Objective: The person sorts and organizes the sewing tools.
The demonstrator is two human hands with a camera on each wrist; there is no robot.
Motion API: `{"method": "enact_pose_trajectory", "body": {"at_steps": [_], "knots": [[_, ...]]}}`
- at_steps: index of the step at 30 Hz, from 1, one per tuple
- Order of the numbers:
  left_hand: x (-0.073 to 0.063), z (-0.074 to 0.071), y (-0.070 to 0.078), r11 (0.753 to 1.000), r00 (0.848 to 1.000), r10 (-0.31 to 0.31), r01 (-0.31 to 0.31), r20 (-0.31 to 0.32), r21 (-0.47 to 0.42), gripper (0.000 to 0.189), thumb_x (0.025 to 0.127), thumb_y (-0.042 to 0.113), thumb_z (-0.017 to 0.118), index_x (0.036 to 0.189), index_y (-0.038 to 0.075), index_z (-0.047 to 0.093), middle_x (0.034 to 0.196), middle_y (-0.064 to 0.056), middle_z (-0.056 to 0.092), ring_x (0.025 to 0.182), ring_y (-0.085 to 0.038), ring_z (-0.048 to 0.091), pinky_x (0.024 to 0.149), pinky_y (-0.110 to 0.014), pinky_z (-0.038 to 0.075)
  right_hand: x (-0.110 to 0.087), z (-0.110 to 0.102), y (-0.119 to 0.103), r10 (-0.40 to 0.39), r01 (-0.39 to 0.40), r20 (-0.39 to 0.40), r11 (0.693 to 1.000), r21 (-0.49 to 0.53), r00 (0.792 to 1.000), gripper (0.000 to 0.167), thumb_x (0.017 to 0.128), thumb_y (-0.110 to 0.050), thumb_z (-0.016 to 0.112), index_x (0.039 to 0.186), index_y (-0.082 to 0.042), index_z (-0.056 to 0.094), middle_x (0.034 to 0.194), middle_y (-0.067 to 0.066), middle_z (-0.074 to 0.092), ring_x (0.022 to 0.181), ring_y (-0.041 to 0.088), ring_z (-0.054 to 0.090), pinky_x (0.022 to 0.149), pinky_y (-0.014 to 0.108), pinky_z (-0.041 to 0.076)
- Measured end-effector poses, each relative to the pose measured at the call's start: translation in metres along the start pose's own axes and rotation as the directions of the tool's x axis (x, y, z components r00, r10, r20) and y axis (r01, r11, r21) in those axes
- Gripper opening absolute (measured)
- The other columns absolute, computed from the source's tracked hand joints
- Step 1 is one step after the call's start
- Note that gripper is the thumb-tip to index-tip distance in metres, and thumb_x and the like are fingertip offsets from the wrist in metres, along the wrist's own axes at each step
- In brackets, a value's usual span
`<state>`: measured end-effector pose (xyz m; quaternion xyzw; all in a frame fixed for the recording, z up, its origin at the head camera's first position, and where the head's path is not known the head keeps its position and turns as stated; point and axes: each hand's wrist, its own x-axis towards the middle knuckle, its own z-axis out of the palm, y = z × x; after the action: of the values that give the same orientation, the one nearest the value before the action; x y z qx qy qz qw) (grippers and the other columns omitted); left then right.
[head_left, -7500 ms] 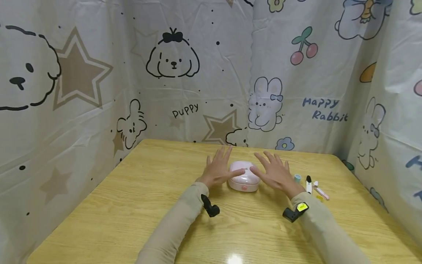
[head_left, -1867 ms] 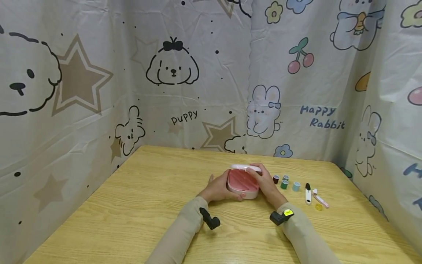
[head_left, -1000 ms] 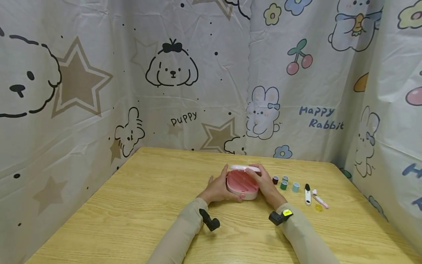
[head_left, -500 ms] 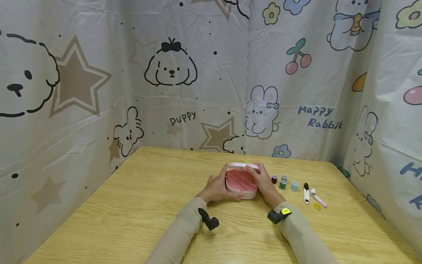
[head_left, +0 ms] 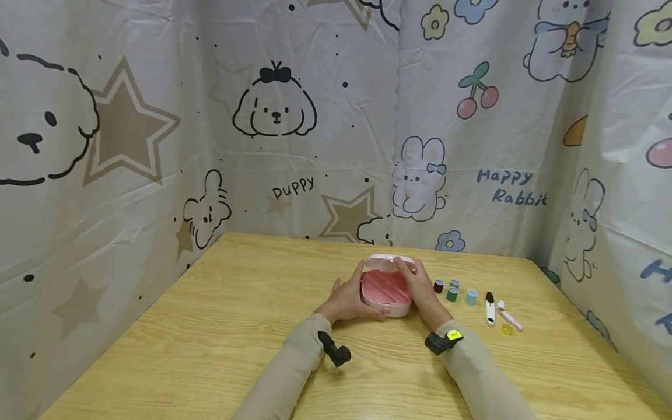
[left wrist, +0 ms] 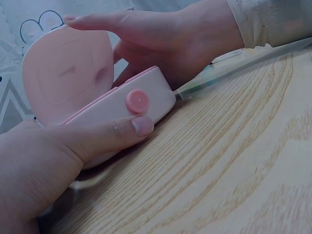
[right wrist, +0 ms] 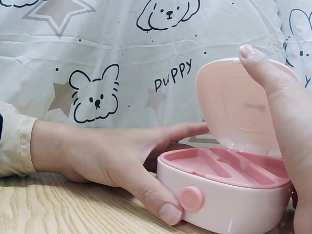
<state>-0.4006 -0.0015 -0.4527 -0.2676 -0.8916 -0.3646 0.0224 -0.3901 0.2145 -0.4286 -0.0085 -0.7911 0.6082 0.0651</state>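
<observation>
A small pink and white storage box [head_left: 391, 310] stands on the table with its hinged lid [right wrist: 234, 97] raised. Inside is a pink tray [right wrist: 229, 170] split into compartments, and nothing shows in them. My left hand [head_left: 343, 300] grips the box's left side, with the thumb on the front wall beside the round pink button [left wrist: 138, 101]. At the right side, my right hand [head_left: 426, 294] holds the lid, its thumb over the lid's upper edge. Some of the right fingers are hidden behind the box and lid.
Right of the box stand several thread spools, among them a green one [head_left: 452, 294] and a light blue one [head_left: 471, 297]. Beyond them lie a white tool with a black end [head_left: 490, 309], a pink stick-like item [head_left: 510, 318] and a small yellow round thing [head_left: 506, 329].
Earliest, the box was closed with both hands spread over it. Later both hands held it with the lid partly lifted. Since half a second ago the lid has tilted further back.
</observation>
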Motion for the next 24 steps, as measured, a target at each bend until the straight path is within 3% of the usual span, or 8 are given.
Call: {"method": "enact_pose_trajectory", "body": {"at_steps": [5, 16, 24], "knots": [[-0.001, 0.0, 0.002, 1.0, 1.0, 0.004, -0.004, -0.005, -0.001, 0.144, 0.065, 0.061, 0.093, 0.167, 0.017, 0.002, 0.161, -0.001, 0.042, 0.145, -0.019, 0.04, 0.12, -0.064, 0.002, 0.001, 0.001, -0.003, 0.022, -0.021, -0.017, 1.0, 0.019, 1.0, 0.094, 0.087, -0.081, 0.058, 0.144, -0.009, 0.041, 0.148, 0.018, 0.047, 0.136, 0.035, 0.044, 0.114, 0.052, 0.035], [0.0, 0.0, 0.001, 1.0, 1.0, -0.001, 0.001, -0.006, -0.013, 0.146, 0.065, 0.061, 0.094, 0.167, 0.016, 0.001, 0.164, -0.004, 0.037, 0.147, -0.022, 0.038, 0.12, -0.063, 0.002, 0.003, -0.002, -0.011, 0.107, -0.108, 0.028, 0.993, 0.057, 0.994, 0.105, 0.083, -0.083, 0.061, 0.154, -0.011, 0.035, 0.152, 0.019, 0.042, 0.141, 0.035, 0.04, 0.117, 0.052, 0.031], [0.0, 0.0, 0.001, 1.0, 1.0, -0.005, 0.005, -0.008, -0.006, 0.147, 0.063, 0.062, 0.094, 0.167, 0.015, 0.001, 0.162, -0.004, 0.04, 0.146, -0.022, 0.039, 0.12, -0.063, 0.003, 0.006, -0.003, -0.013, 0.115, -0.117, 0.038, 0.992, 0.053, 0.993, 0.107, 0.081, -0.085, 0.06, 0.153, -0.011, 0.034, 0.152, 0.018, 0.042, 0.141, 0.034, 0.04, 0.117, 0.052, 0.031]]}}
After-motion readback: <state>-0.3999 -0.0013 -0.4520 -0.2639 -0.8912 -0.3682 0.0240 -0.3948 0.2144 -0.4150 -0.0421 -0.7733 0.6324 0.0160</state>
